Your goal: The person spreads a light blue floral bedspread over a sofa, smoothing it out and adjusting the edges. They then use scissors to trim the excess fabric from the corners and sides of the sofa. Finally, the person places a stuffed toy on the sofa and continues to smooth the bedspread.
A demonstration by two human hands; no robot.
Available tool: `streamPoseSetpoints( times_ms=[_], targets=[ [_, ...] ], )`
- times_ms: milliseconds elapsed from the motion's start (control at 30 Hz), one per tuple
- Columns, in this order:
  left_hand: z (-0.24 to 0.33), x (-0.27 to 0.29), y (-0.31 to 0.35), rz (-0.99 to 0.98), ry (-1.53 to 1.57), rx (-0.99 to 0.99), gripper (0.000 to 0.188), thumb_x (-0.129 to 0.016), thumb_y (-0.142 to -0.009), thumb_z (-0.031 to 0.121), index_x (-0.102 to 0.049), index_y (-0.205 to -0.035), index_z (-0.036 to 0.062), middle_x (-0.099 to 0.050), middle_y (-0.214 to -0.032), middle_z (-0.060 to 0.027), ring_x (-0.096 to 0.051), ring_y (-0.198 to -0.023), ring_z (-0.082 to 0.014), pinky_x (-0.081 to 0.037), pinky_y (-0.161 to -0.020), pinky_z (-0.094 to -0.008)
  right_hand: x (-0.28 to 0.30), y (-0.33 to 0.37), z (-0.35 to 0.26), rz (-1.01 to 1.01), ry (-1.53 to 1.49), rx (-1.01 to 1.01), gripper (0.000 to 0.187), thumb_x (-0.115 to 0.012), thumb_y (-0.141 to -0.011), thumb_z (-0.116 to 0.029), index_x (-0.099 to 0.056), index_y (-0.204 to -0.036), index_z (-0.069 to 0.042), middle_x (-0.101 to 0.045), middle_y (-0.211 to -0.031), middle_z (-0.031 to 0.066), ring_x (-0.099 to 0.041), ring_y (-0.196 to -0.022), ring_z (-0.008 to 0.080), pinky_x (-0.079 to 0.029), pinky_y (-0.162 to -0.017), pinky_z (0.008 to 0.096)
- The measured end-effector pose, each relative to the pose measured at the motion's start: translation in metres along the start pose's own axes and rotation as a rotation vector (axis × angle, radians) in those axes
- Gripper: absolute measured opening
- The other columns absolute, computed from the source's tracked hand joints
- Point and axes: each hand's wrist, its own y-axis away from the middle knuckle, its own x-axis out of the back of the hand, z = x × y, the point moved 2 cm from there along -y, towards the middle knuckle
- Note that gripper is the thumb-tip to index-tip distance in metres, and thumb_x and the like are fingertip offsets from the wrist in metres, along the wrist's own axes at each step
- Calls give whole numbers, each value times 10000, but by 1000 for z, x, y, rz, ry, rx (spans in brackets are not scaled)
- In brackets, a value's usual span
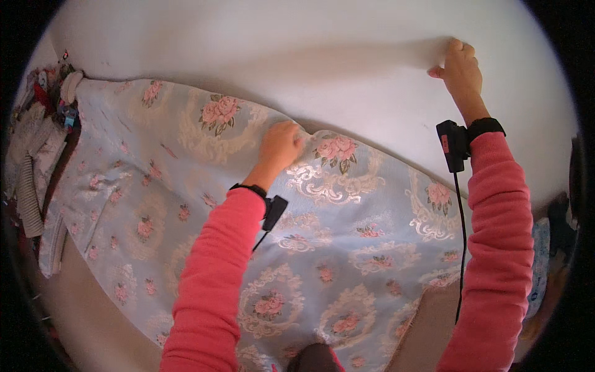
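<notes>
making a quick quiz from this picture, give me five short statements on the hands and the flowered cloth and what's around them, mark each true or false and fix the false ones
1. The left hand is closed on the upper part of the flowered cloth. True.
2. The right hand is gripping the cloth too. False: it is apart from the cloth, up by the white surface.
3. A black device sits at each wrist. True.
4. Both sleeves are green. False: they are pink.
5. A jumbled pile lies to the left of the cloth. True.
</notes>
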Motion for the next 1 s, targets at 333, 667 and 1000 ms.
streamPoseSetpoints(
  times_ms=[333,667,1000],
  targets=[
    [-33,18,-58,-498,-358,98,164,-609,-718,142,-569,-853,57,-567,-822,-149,-551,-853,-326,-438,-713,-397,11,6,-4,-24,-24,-39,607,-778,-583,-241,-470,-1062,-33,-481,-1074,149,-549,-949,294,-548,-681,335],
    [-41,19,-56,-108,-91,64,204,-498,-714,-15,-539,-894,70,-550,-965,-133,-529,-910,-322,-429,-754,-407,12,7,-7,-7,-7,-44,560,-777,-584,-193,-471,-1019,-18,-496,-1015,154,-558,-927,283,-546,-680,321],
    [-149,88,-72,-241,-449,318,437,-570,-728,96,-506,-1158,134,-560,-1092,-121,-496,-1016,-323,-413,-824,-410,17,6,-12,-72,75,-83,552,-776,-591,-220,-454,-993,-21,-489,-1019,152,-569,-907,271,-550,-659,298]
  ],
)
